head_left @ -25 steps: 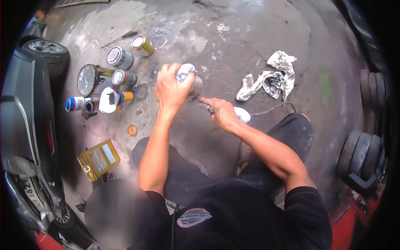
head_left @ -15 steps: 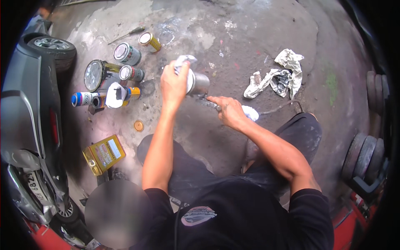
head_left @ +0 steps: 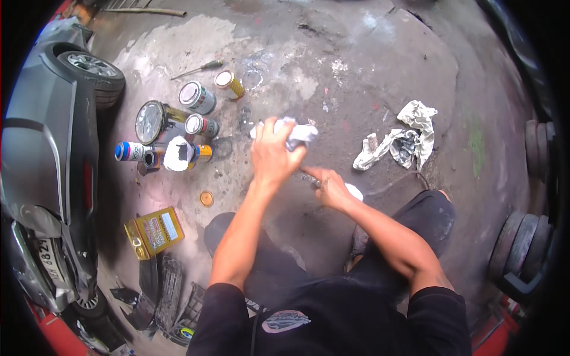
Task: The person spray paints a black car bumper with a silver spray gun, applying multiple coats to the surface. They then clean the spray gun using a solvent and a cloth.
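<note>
My left hand (head_left: 272, 157) is closed over a crumpled white cloth (head_left: 303, 134), pressing it toward the top of the spray gun, whose metal cup is hidden under hand and cloth. Just below and to the right, my right hand (head_left: 333, 190) grips the spray gun (head_left: 309, 178); only a bit of its grey metal body shows. White material (head_left: 354, 191) sticks out under the right hand. From there a thin dark hose (head_left: 409, 178) runs off to the right.
Several paint cans (head_left: 197, 97) and bottles (head_left: 129, 151) cluster at left. Closer in lie a round lid (head_left: 206, 198) and a yellow rectangular tin (head_left: 154, 232). Stained crumpled paper (head_left: 407, 142) is at right. A grey car (head_left: 44, 136) borders the left, stacked tyres (head_left: 522, 240) the right.
The left hand and cloth have swung over the cup, which showed as a bare metal cylinder earlier and is now covered. The right hand keeps its hold. The whole view has shifted slightly.
</note>
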`<state>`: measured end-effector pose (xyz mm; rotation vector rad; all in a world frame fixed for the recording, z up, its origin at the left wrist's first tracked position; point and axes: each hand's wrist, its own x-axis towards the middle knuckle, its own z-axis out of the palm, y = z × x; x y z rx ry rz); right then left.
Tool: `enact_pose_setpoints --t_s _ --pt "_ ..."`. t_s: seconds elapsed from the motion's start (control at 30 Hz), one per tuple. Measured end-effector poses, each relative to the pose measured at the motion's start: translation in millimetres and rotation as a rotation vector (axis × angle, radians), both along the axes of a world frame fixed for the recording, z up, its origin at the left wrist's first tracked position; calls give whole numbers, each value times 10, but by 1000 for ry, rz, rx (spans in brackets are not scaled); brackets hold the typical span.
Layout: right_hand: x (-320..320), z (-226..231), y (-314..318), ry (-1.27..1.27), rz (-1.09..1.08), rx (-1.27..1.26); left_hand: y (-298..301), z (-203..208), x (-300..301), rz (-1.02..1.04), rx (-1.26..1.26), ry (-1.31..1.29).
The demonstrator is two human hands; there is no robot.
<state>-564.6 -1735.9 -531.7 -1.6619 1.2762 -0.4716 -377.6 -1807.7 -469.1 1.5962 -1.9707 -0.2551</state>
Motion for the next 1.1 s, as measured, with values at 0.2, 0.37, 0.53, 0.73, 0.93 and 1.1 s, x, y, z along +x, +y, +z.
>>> enact_pose_setpoints --t_s 0.2,0.37,0.53,0.73,0.93,1.1 --pt "-41 161 3 -72 -29 -226 40 537 -178 -43 -131 -55" --pt "-1 189 98 -14 19 -15 23 364 -74 -8 -64 1" --pt "57 268 -72 26 77 17 -40 -24 147 79 104 105" --pt "-54 233 -83 -87 -25 -301 69 515 -108 21 -127 31" --pt "-136 231 -12 106 18 -175 -7 226 14 52 48 136" --pt "-217 203 61 135 66 -253 -136 126 155 143 397 547"
